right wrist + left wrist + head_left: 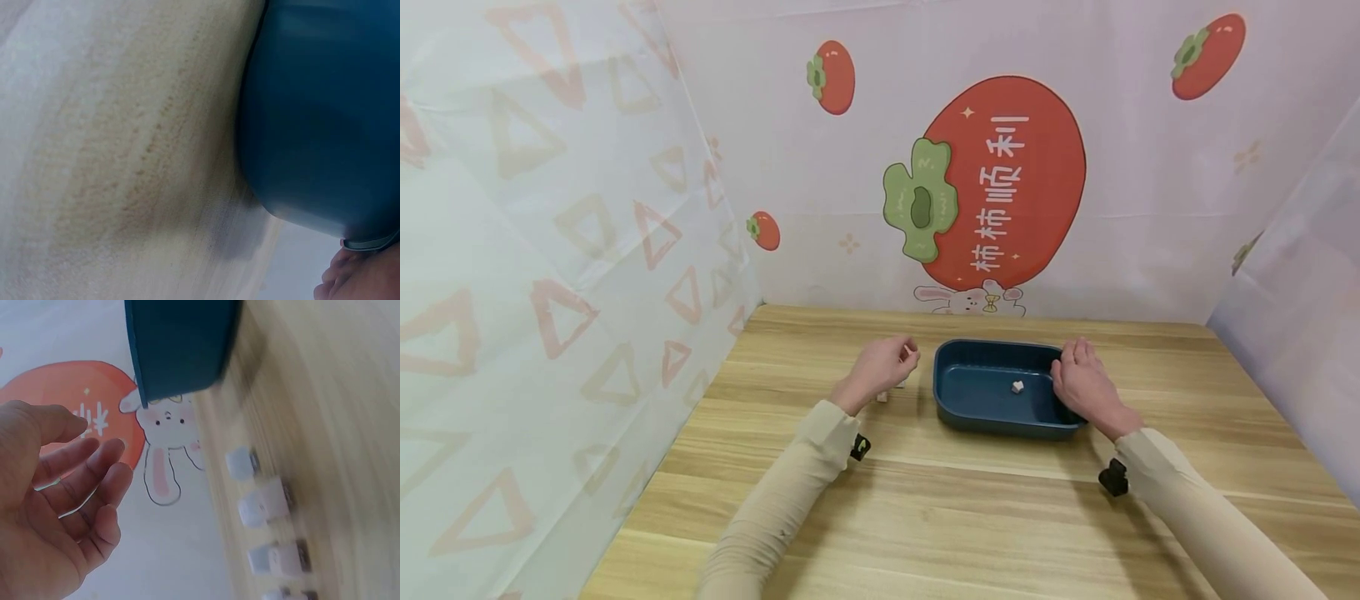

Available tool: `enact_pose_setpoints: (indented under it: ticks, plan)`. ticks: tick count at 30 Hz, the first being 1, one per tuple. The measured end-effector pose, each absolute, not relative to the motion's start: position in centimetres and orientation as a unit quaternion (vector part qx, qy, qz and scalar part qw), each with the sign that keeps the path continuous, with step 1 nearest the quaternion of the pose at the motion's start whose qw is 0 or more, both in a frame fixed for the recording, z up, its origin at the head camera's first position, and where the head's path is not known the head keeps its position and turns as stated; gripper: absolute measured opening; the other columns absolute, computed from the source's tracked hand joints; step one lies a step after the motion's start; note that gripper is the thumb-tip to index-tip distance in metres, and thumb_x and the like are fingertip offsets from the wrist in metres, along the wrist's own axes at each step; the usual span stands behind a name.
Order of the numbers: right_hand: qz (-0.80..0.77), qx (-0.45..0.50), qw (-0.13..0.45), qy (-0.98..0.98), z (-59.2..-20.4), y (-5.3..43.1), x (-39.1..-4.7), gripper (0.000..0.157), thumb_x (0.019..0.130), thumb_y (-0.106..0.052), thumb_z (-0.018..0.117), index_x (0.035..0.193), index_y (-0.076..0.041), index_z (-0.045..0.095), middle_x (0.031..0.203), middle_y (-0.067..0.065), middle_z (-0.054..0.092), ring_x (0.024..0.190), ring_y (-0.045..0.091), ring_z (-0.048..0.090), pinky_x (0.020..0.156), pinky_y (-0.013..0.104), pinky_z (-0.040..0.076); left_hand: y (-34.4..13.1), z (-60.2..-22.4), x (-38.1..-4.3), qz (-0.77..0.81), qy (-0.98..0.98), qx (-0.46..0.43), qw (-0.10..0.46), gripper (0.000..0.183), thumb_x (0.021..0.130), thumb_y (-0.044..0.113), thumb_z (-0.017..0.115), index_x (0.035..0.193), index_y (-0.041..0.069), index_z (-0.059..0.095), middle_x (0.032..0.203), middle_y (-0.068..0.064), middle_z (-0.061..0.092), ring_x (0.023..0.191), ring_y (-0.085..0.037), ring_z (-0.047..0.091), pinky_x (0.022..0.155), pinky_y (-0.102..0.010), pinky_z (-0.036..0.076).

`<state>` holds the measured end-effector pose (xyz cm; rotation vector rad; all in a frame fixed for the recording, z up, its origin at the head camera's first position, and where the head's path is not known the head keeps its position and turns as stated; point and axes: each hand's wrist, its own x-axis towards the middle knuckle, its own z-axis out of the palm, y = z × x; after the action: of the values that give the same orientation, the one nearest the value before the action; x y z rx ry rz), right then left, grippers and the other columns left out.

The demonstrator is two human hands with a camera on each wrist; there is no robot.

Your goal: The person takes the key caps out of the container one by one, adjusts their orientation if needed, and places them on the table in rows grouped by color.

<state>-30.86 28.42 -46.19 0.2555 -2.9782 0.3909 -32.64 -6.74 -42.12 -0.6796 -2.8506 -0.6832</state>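
Note:
A dark blue rectangular basin (977, 422) stands on the table with one small white cube (1017, 387) inside. My right hand (1086, 387) holds the basin's right end at the rim; in the right wrist view, part of the hand (362, 275) shows at the rim's edge. My left hand (883, 367) is in the air left of the basin, above a few small white cubes (882, 397). Seen from the left wrist, its fingers (115, 481) are loosely bent with nothing between them, and several white cubes (265, 500) lie in a row on the table.
The wood-grain table (925, 517) meets a printed cloth backdrop (820, 258) behind the basin. More patterned cloth (587, 250) hangs along the left side, and pale cloth (1300, 317) along the right. Small black devices (1114, 477) sit at both wrists.

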Motion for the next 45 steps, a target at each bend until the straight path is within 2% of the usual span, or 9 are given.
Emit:
enact_pose_setpoints:
  ticks: [4, 8, 15, 23, 33, 39, 45]
  plan:
    - [0.129, 0.087, 0.066, -0.986, -46.1, 28.4, -30.8, 0.057, 0.1, -0.022, 0.026, 0.134, 0.024, 0.018, 0.14, 0.044, 0.012, 0.13, 0.055, 0.013, 0.104, 0.061, 0.017, -5.7, -41.6, -32.6, -0.245, -0.941, -0.229, 0.051, 0.027, 0.091, 0.03, 0.055, 0.113, 0.013, 0.057, 0.083, 0.004, 0.065, 0.055, -0.004, 0.055, 0.053, -0.022, 0.044]
    - [0.127, 0.086, 0.066, -0.986, -46.1, 28.5, -30.8, 0.057, 0.1, -0.022, 0.026, 0.134, 0.023, 0.018, 0.14, 0.043, 0.012, 0.13, 0.055, 0.013, 0.104, 0.061, 0.017, -4.6, -41.5, -32.7, -0.249, -0.937, -0.241, 0.048, 0.034, 0.09, 0.028, 0.058, 0.119, 0.011, 0.054, 0.085, 0.003, 0.065, 0.058, -0.005, 0.055, 0.054, -0.02, 0.044]
    - [0.128, 0.084, 0.067, -0.986, -46.4, 28.5, -30.9, 0.057, 0.1, -0.022, 0.026, 0.134, 0.023, 0.018, 0.141, 0.043, 0.011, 0.13, 0.055, 0.013, 0.104, 0.061, 0.017, -2.7, -41.6, -32.9, -0.247, -0.931, -0.264, 0.05, 0.035, 0.09, 0.027, 0.059, 0.12, 0.01, 0.054, 0.085, 0.003, 0.065, 0.064, -0.006, 0.056, 0.056, -0.019, 0.045]
    - [0.134, 0.087, 0.072, -0.985, -46.2, 28.3, -30.6, 0.056, 0.099, -0.02, 0.029, 0.133, 0.023, 0.02, 0.14, 0.044, 0.013, 0.13, 0.055, 0.015, 0.104, 0.061, 0.017, -0.8, -42.1, -32.7, -0.237, -0.928, -0.283, 0.044, 0.034, 0.09, 0.028, 0.059, 0.12, 0.013, 0.054, 0.08, 0.008, 0.061, 0.061, -0.005, 0.054, 0.054, -0.018, 0.044]
    - [0.131, 0.081, 0.07, -0.986, -46.5, 28.6, -30.9, 0.057, 0.099, -0.021, 0.029, 0.135, 0.022, 0.018, 0.141, 0.042, 0.012, 0.131, 0.054, 0.013, 0.104, 0.061, 0.016, 1.7, -42.4, -32.4, -0.219, -0.928, -0.301, 0.03, 0.033, 0.09, 0.03, 0.059, 0.121, 0.018, 0.054, 0.084, 0.009, 0.061, 0.065, -0.003, 0.053, 0.058, -0.015, 0.043]
    - [0.127, 0.084, 0.077, -0.985, -46.4, 28.4, -30.8, 0.056, 0.099, -0.021, 0.028, 0.134, 0.022, 0.02, 0.14, 0.043, 0.014, 0.13, 0.054, 0.014, 0.104, 0.061, 0.017, 2.8, -42.5, -32.3, -0.219, -0.926, -0.308, 0.004, 0.033, 0.091, 0.029, 0.059, 0.121, 0.018, 0.054, 0.083, 0.009, 0.06, 0.064, -0.003, 0.053, 0.057, -0.016, 0.043]
    - [0.127, 0.078, 0.073, -0.986, -46.2, 28.3, -30.8, 0.056, 0.099, -0.021, 0.028, 0.134, 0.022, 0.02, 0.141, 0.042, 0.013, 0.13, 0.054, 0.014, 0.104, 0.061, 0.017, 4.1, -43.1, -32.4, -0.212, -0.928, -0.307, -0.017, 0.032, 0.091, 0.026, 0.059, 0.122, 0.024, 0.053, 0.08, 0.011, 0.055, 0.061, -0.005, 0.052, 0.054, -0.017, 0.042]
